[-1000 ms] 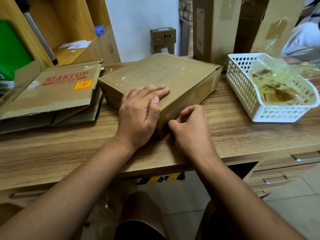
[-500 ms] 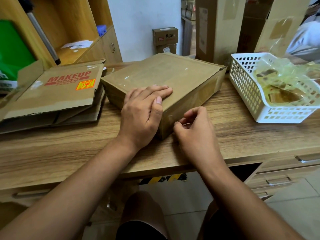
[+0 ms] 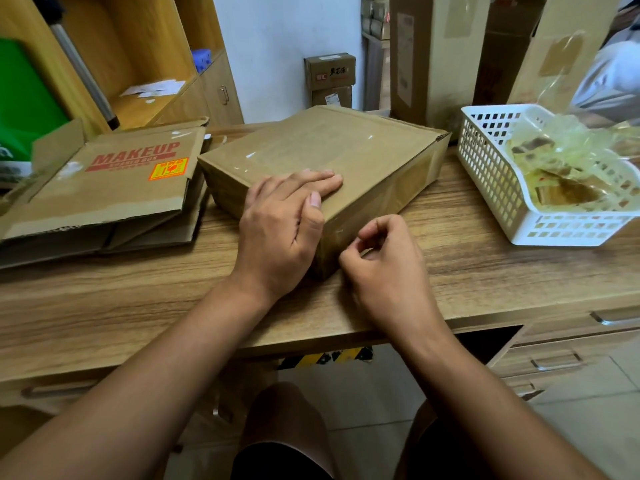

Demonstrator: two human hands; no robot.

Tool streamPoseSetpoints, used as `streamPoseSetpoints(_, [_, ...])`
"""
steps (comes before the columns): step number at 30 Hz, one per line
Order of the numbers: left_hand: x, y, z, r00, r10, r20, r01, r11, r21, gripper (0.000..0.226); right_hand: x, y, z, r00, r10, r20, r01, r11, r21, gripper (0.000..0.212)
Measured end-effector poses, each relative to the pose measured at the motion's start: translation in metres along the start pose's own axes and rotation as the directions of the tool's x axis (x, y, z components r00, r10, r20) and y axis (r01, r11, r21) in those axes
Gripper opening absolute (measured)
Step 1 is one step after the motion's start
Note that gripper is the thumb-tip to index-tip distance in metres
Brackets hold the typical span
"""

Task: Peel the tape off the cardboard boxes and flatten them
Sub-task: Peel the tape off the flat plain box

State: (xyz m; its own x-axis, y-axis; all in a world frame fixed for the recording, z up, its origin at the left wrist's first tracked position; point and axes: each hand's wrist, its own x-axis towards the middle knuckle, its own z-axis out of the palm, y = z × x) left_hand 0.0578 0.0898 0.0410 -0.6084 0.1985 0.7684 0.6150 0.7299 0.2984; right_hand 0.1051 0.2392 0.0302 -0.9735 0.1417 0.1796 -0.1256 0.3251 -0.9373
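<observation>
Head view. Box (image 3: 346, 150) lay sealed at the centre of the desk (image 3: 485, 268), one corner turned toward the person, not yet flattened. Glossy clear tape (image 3: 377, 202) covered the lid and ran down the right side face.

Left hand (image 3: 284, 223) lay flat on the lid by the near corner, fingers straight and pressing down, thumb along the edge. Right hand (image 3: 388, 265) sat at the side face just beside that corner, fingers curled, thumb and forefinger tips close together at the tape. Could not tell whether a tape end was pinched or only picked at.

Judgement: the step in hand was raising a tape end. It would go best with a nail worked under the edge until a full-width tab came free. The tab should then be drawn low and slowly back along the seam while the left hand kept the box pinned. A steep yank would likely split the tape or tear the card's facing.

Writing: flattened box (image 3: 114, 192) just left read "MAKEUP" in red, with the line beneath too blurred to read. Its orange sticker (image 3: 168, 169) was illegible. Small carton (image 3: 330, 69) behind bore dark characters, not readable. Basket (image 3: 485, 174) at right held a wad of peeled tape (image 3: 568, 168).
</observation>
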Motion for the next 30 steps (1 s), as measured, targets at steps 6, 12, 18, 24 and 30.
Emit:
streamPoseSetpoints(6, [0.001, -0.001, -0.001, 1.000, 0.002, 0.008, -0.002, 1.000, 0.006, 0.048, -0.002, 0.006, -0.010, 0.994, -0.006, 0.106, -0.005, 0.995, 0.097, 0.020])
streamPoseSetpoints(12, [0.000, 0.000, -0.001, 1.000, 0.003, 0.006, -0.003, 1.000, 0.008, 0.048, 0.000, 0.004, -0.010, 0.992, 0.014, 0.128, -0.026, 0.996, 0.090, 0.025])
streamPoseSetpoints(18, [0.001, 0.000, -0.001, 1.000, -0.005, 0.010, 0.004, 1.000, 0.008, 0.049, 0.000, 0.003, -0.004, 0.998, 0.001, 0.059, -0.002, 1.000, 0.007, 0.019])
streamPoseSetpoints(24, [0.001, 0.000, -0.001, 1.000, -0.003, 0.011, 0.003, 1.000, 0.016, 0.050, -0.010, -0.004, -0.012, 0.998, -0.037, 0.051, 0.040, 0.997, -0.072, 0.010])
streamPoseSetpoints(30, [0.000, 0.000, -0.002, 1.000, 0.024, 0.007, -0.024, 1.000, 0.007, 0.050, -0.037, -0.008, -0.012, 0.990, -0.101, 0.094, 0.107, 0.993, -0.057, 0.010])
